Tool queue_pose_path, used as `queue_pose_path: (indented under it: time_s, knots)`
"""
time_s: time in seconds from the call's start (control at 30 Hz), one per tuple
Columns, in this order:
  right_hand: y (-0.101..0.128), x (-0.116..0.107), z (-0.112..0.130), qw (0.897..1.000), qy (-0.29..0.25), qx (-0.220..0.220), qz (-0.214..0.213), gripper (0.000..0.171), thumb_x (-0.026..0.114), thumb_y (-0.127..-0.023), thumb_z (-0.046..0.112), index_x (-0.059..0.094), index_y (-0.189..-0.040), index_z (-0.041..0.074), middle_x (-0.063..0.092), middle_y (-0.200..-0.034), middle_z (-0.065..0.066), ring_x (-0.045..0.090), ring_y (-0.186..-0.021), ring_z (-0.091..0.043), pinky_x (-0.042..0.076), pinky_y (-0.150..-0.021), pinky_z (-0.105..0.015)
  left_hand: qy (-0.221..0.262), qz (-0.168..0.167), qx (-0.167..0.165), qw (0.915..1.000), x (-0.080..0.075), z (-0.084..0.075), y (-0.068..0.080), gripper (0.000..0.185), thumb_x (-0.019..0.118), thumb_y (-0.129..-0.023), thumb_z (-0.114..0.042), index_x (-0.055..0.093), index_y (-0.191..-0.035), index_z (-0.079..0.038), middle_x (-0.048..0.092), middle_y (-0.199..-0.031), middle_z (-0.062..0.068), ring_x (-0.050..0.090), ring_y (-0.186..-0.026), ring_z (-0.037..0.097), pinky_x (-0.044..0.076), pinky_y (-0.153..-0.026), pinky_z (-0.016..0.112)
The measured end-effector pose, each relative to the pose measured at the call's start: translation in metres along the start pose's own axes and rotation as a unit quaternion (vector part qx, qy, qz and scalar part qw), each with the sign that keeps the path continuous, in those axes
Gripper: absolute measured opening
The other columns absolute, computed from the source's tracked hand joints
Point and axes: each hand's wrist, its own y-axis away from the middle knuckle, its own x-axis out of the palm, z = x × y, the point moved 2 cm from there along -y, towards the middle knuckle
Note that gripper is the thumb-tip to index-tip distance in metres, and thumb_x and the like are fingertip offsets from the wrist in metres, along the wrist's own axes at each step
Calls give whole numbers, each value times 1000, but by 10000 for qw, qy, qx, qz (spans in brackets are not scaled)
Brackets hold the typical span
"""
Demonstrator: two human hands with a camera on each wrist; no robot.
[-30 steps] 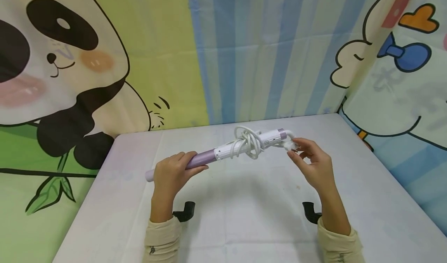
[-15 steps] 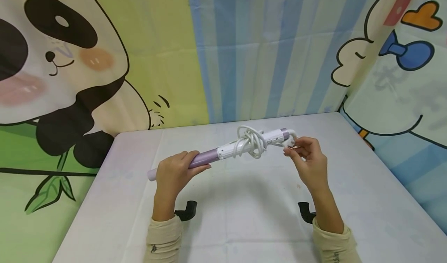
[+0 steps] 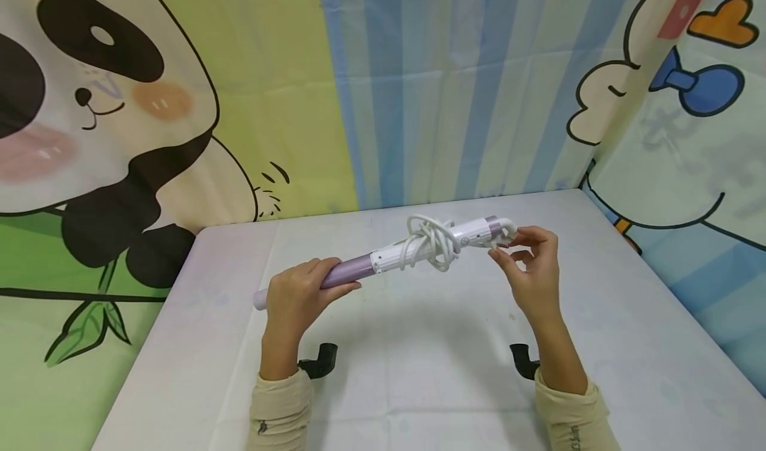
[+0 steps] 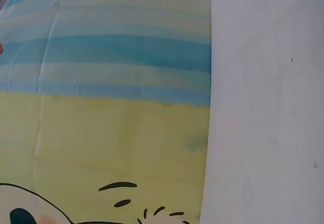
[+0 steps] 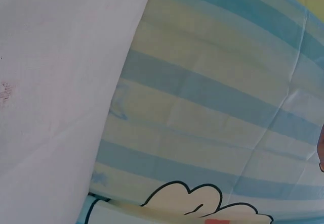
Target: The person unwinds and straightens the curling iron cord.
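Observation:
A curling iron (image 3: 389, 257), lilac at one end and white at the other, is held slantwise over the table in the head view. My left hand (image 3: 294, 298) grips its lilac part, thumb along the near side. A white cord (image 3: 432, 241) is wound in loose loops around the white part. At the far right end, my right hand (image 3: 534, 268) pinches the cord's end between thumb and fingers, close to the iron's tail; the fingers partly hide that end. Only a bit of a finger (image 5: 321, 150) shows at the right wrist view's edge.
A white-covered table (image 3: 419, 378) lies below both hands. Black curved pieces (image 3: 320, 361) stick out by each wrist. Cloth with a panda (image 3: 108, 105) and blue stripes hangs behind and at the sides.
My right hand has shifted slightly left and up, and its fingers have moved in closer to the iron's tail. The left hand keeps its grip, nearly still.

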Motion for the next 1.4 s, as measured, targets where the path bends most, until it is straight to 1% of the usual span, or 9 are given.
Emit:
queue_pose_path:
  time_s: [0.13, 0.23, 0.47, 0.57, 0.7, 0.87, 1.0, 1.13, 1.4]
  knots:
    - [0, -5, -3, 9962, -809, 30, 309, 62, 66, -76, -8, 30, -127, -8, 44, -108, 8, 50, -92, -5, 42, -75, -10, 122, 65, -44, 9999, 1, 1, 1, 47, 71, -68, -55, 68, -86, -12, 67, -67, 2, 58, -49, 14, 45, -46, 29]
    - [-1, -10, -12, 9751, -2090, 46, 742, 75, 69, -77, 2, 24, -137, 1, 42, -124, 0, 46, -110, -12, 41, -87, -13, 279, 139, -96, 9995, 2, 2, 2, 50, 65, -71, -59, 68, -87, -12, 68, -69, 2, 59, -51, 14, 46, -47, 28]
    - [-3, -13, -35, 8447, -4926, 155, 2086, 64, 46, -91, -4, 17, -145, 11, 25, -149, -6, 28, -136, -15, 27, -107, -23, 901, 258, -203, 9954, 3, 2, 3, 47, 73, -66, -53, 69, -88, -12, 70, -76, 2, 64, -60, 15, 50, -54, 30]
    - [-3, -10, -34, 8141, -5257, -35, 2466, 55, 40, -93, -6, 24, -144, 7, 33, -146, -6, 29, -136, -18, 25, -109, -25, 1110, 242, -203, 9933, 2, 2, 4, 50, 66, -70, -59, 69, -87, -12, 71, -77, 2, 65, -62, 15, 50, -55, 31]
    - [-3, -8, -25, 8370, -4912, -421, 2372, 44, 43, -92, -3, 40, -136, 3, 50, -132, -2, 43, -126, -15, 31, -105, -25, 1202, 207, -220, 9923, 2, 2, 4, 55, 57, -74, -64, 69, -87, -12, 70, -76, 2, 65, -61, 15, 50, -55, 32]
    - [0, -9, -14, 8980, -3996, -397, 1799, 36, 49, -90, -4, 56, -124, 7, 60, -117, 3, 55, -110, -8, 41, -94, -20, 1050, 228, -176, 9941, 1, 2, 3, 45, 76, -64, -50, 68, -86, -12, 70, -74, 1, 63, -59, 13, 49, -53, 30]
    - [3, -8, -11, 9300, -3392, -158, 1409, 39, 47, -89, -10, 60, -119, 11, 63, -114, 7, 58, -106, -5, 44, -89, -18, 938, 306, -187, 9949, 1, 2, 2, 44, 82, -56, -42, 68, -86, -13, 70, -74, 1, 63, -59, 12, 48, -53, 29]
    - [5, -5, -12, 9369, -3264, -66, 1254, 39, 48, -89, -8, 60, -118, 14, 62, -113, 8, 57, -106, -4, 43, -90, -18, 920, 307, -211, 9951, 2, 1, 2, 45, 77, -62, -49, 69, -87, -13, 70, -75, 1, 63, -59, 14, 49, -53, 29]
    - [4, -2, -11, 9302, -3423, -303, 1290, 34, 51, -91, 2, 57, -121, 14, 61, -115, 8, 55, -110, -3, 41, -93, -17, 1081, 212, -245, 9936, 4, 0, 2, 56, 54, -75, -65, 69, -86, -12, 70, -75, 2, 63, -58, 14, 49, -53, 31]
